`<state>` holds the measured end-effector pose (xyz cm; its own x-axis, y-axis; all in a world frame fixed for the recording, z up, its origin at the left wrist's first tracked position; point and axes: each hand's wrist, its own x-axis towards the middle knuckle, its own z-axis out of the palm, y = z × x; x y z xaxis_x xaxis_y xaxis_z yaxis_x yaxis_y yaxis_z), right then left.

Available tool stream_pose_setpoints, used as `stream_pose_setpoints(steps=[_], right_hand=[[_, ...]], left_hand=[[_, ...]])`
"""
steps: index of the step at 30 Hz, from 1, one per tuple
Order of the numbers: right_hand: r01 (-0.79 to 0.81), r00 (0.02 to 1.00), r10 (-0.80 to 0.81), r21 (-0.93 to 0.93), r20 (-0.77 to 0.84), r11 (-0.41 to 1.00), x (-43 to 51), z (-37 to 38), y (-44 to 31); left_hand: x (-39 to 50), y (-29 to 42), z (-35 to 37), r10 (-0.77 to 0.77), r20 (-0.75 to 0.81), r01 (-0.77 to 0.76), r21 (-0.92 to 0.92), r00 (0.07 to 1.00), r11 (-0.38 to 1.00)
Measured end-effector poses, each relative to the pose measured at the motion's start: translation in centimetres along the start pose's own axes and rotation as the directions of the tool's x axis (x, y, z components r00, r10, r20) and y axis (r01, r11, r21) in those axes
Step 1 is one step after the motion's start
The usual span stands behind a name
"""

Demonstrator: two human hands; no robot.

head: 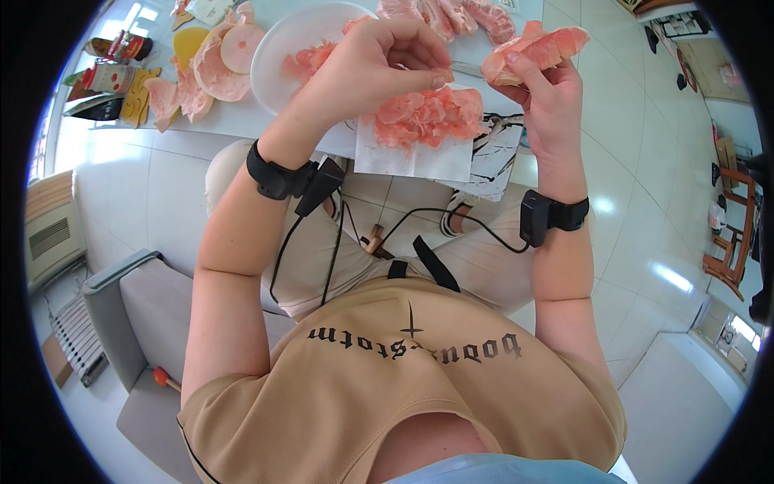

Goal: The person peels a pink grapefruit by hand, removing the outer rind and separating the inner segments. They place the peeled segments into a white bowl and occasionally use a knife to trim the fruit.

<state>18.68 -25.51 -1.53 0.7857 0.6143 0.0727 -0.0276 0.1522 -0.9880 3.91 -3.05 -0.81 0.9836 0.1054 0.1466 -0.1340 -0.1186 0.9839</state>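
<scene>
My right hand (547, 91) grips a partly opened pink pomelo segment (544, 51), with red flesh showing along its upper side. To its left, my left hand (393, 63) has thumb and fingertips pinched together on a small bit of pomelo (448, 75), mostly hidden by the fingers. Below the left hand, a heap of pink pomelo scraps (426, 118) lies on a white paper towel (417, 160). A white bowl (266, 66), partly covered by my left hand and wrist, has loose pink pulp (308, 58) in it.
Unpeeled pomelo segments (450, 18) lie at the table's far side, near a metal blade (467, 69). Thick pomelo rind (221, 66) is piled left of the bowl, beside jars (127, 45) and a packet. Cables (417, 210) from my black wristbands hang across my lap.
</scene>
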Motion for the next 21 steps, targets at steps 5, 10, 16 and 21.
stream_pose_setpoints(steps=[5,10,16,21], right_hand=[[0.002,1.0,-0.001,-0.03,0.014,1.0,-0.3,0.6,0.3],[-0.048,0.998,0.052,-0.084,0.044,0.995,-0.7,1.0,0.0],[-0.055,0.995,0.059,-0.054,0.083,0.997,-0.7,1.6,0.3],[-0.01,0.99,0.021,-0.08,0.137,0.997,-1.0,2.1,0.6]], left_hand=[[-0.5,0.8,-1.2,-0.011,-0.058,0.02,0.151,0.998,0.988],[-1.2,1.5,-8.4,-0.091,-0.025,0.094,0.351,0.996,0.932],[-1.7,-0.4,-10.1,-0.213,-0.035,0.191,0.595,0.977,0.781],[-1.1,3.0,-6.2,-0.106,-0.132,0.166,0.629,0.986,0.759]])
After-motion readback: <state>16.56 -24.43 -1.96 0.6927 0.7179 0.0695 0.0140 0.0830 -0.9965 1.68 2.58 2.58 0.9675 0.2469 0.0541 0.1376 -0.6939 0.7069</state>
